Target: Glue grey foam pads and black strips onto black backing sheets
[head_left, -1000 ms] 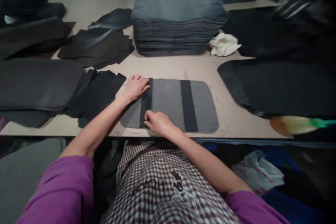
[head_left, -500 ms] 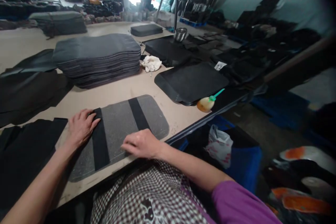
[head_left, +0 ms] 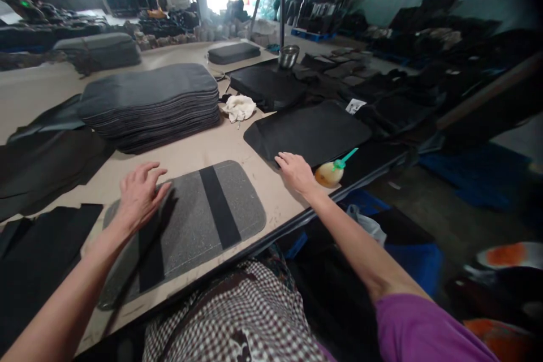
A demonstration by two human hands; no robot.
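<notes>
A grey speckled panel [head_left: 189, 220] with rounded corners lies flat before me, two black strips across it. My left hand [head_left: 142, 195] is over its left part, fingers spread and holding nothing; the left black strip [head_left: 150, 263] is partly under that hand's shadow. To the right, my right hand [head_left: 297, 172] has its bent fingers together on the near edge of a black panel [head_left: 314, 131], pinching it; the thumb is hidden. Close beside that hand stands a round squeeze bottle [head_left: 328, 174] with amber contents and a green nozzle.
A tall stack of dark panels [head_left: 153, 104] stands behind the grey panel. A crumpled white cloth [head_left: 238, 108] lies beside it. Black sheets [head_left: 40, 254] cover the table's left side. A metal bowl [head_left: 289, 56] sits farther back. The table edge [head_left: 292, 227] runs close on my right.
My right hand has moved from the grey panel's near edge rightward to the black panel. My left hand has lifted off the left strip, fingers spread. The view has shifted slightly.
</notes>
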